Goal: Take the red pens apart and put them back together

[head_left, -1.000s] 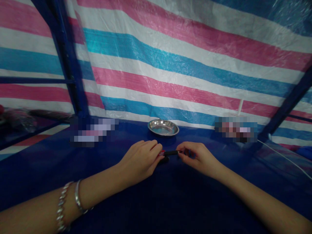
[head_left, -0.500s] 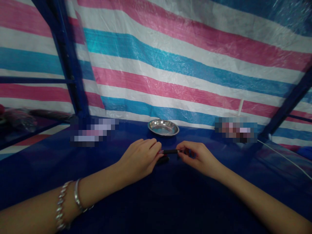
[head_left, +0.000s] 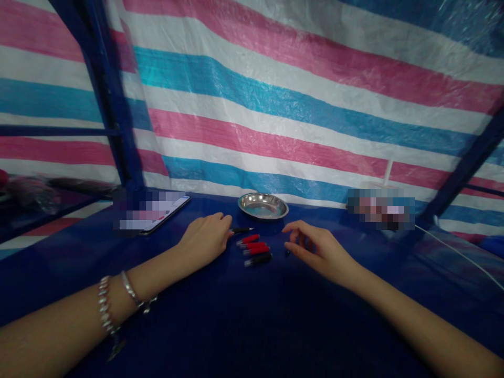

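Observation:
A slim black pen (head_left: pixel 241 230) with a pointed silvery tip pokes out rightward from under my left hand (head_left: pixel 208 236), whose fingers are closed on its other end. Just right of that hand lie three short red pen pieces (head_left: pixel 258 250) with clear ends, and below them a black one (head_left: pixel 260 259); whether they are caps or barrels I cannot tell. My right hand (head_left: pixel 311 247) is open, thumb and forefinger apart with nothing between them. A tiny dark piece (head_left: pixel 287 253) rests on the table by its thumb. Behind the pen stands a round metal dish (head_left: pixel 263 206).
The blue table (head_left: pixel 236 325) runs back to a striped plastic sheet (head_left: pixel 315 100). A phone (head_left: pixel 167 215), partly blurred out, lies back left. Another blurred object (head_left: pixel 380 209) is back right, with a white cable (head_left: pixel 452 253) trailing from it. Blue metal posts (head_left: pixel 118 105) frame both sides.
My left hand has moved left with the pen, drawing it away from my right fingers and uncovering the red and black pieces. The right hand's pinch has opened; that hand has barely moved.

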The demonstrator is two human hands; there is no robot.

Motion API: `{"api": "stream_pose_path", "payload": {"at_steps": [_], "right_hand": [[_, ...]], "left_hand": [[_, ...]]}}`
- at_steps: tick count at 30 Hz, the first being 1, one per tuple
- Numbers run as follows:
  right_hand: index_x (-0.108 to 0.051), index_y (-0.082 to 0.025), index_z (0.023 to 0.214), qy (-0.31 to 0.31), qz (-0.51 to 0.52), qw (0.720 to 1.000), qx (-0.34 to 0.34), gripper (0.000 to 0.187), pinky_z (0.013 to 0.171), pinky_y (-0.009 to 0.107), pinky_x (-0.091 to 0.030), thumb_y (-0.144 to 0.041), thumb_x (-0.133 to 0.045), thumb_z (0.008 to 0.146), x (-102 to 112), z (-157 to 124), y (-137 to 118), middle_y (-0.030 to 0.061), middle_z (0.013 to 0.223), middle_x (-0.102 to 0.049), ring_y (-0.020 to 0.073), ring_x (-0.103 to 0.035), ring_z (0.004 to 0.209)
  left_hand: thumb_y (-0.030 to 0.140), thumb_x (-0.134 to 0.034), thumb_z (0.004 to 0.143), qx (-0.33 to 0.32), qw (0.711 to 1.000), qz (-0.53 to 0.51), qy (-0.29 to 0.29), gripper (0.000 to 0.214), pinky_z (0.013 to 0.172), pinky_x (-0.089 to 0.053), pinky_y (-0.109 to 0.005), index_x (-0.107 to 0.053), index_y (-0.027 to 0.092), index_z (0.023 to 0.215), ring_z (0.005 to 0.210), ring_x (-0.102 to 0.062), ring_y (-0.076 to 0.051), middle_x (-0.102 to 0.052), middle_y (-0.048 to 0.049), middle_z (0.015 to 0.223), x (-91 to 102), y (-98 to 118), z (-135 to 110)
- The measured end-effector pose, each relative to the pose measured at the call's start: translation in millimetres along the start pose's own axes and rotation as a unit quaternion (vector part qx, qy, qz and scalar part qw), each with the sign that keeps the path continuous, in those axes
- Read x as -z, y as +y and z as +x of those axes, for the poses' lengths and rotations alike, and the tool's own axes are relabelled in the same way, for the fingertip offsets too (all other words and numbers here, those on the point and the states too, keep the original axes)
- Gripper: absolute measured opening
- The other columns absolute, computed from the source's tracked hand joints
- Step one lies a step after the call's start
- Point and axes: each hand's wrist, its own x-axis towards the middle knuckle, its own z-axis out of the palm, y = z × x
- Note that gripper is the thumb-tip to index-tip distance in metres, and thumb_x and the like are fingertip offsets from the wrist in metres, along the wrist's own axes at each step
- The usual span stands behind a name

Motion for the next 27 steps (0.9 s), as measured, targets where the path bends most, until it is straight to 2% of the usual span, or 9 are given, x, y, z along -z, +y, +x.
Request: {"api": "stream_pose_path", "payload": {"at_steps": [5,12,27], "right_hand": [[-0.052,-0.018,0.093,-0.013,-0.013,1.000,0.001,0.015,0.055,0.020,-0.038,-0.022,-0.047,0.079,-0.5,0.5,-0.9,-0.0002,0.072,-0.056,0.0092,-0.050,0.061],[-0.054,-0.018,0.090,0.001,-0.025,1.000,0.001,0.014,0.054,0.020,-0.038,-0.021,-0.047,0.078,0.2,1.2,0.2,-0.0006,0.070,-0.056,0.0089,-0.050,0.060],[-0.056,-0.017,0.084,0.005,-0.045,0.999,0.005,0.011,0.055,0.021,-0.037,-0.019,-0.046,0.079,2.5,1.5,0.2,0.0012,0.074,-0.057,0.0098,-0.050,0.062]], "left_hand": [[0.026,-0.039,0.082,-0.008,1.000,0.005,-0.008,0.014,0.049,-0.031,-0.026,-0.049,0.016,0.081,0.065,-0.054,-0.019,-0.053,-0.0048,0.077,-3.5,-0.2,-1.7],[0.027,-0.036,0.084,-0.016,1.000,0.014,-0.009,0.017,0.049,-0.029,-0.027,-0.050,0.017,0.084,0.065,-0.054,-0.020,-0.052,-0.0053,0.078,-6.4,-2.2,-1.5],[0.029,-0.039,0.083,-0.013,1.000,0.025,-0.012,0.016,0.056,-0.030,-0.029,-0.049,0.018,0.091,0.069,-0.052,-0.020,-0.052,-0.0057,0.085,-1.5,0.4,-2.0]]}}
